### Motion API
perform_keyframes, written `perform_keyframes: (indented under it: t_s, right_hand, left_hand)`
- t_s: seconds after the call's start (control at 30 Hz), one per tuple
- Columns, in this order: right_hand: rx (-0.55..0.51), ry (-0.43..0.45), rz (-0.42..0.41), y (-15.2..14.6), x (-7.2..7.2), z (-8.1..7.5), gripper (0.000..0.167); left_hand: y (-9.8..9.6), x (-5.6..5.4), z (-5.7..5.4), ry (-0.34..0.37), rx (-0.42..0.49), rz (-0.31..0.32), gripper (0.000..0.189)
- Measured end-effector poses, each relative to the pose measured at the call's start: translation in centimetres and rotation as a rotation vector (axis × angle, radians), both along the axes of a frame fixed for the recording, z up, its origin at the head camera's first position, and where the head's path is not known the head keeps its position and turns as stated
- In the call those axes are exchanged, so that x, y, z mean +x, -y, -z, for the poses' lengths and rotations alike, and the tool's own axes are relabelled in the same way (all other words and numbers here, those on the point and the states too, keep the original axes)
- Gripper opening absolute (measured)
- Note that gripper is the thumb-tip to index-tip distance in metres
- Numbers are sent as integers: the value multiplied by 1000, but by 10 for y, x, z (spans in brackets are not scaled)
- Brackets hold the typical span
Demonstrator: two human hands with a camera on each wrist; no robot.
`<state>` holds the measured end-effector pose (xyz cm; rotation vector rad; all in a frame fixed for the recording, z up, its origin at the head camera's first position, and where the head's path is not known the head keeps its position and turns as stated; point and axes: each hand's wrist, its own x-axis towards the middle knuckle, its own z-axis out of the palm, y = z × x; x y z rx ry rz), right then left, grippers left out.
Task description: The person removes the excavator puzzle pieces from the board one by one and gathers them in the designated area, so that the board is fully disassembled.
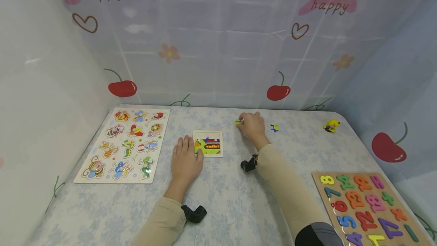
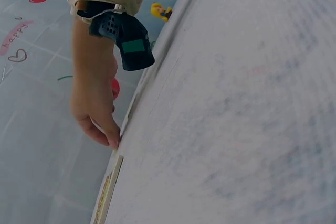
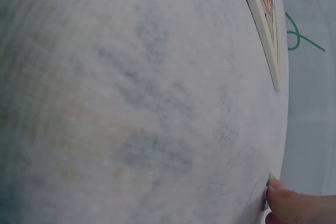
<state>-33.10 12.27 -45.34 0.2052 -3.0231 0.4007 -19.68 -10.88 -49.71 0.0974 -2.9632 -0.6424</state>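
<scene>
Flat on the table [image 1: 239, 200], the left hand [image 1: 184, 162] lies with straight fingers, its fingertips resting on the left edge of the small puzzle tray [image 1: 208, 143]. Farther back and to the right, the right hand [image 1: 252, 126] curls over and pinches a green puzzle piece [image 1: 238, 123] lying on the cloth.
</scene>
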Motion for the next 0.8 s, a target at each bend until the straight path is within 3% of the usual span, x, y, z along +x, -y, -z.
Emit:
perform_keyframes:
  t_s: [0.3,0.53,0.8]
  right_hand:
    - [-85,-43,-40,3,9,1,27]
    - [-129,34,-117,23,27,-1,27]
    - [-173,120,-238,39,47,0,27]
  left_hand:
    - [0,1,1,-11,14,2,66]
    - [-1,0,1,-16,30,22,59]
    - [-2,-2,-1,11,39,26,64]
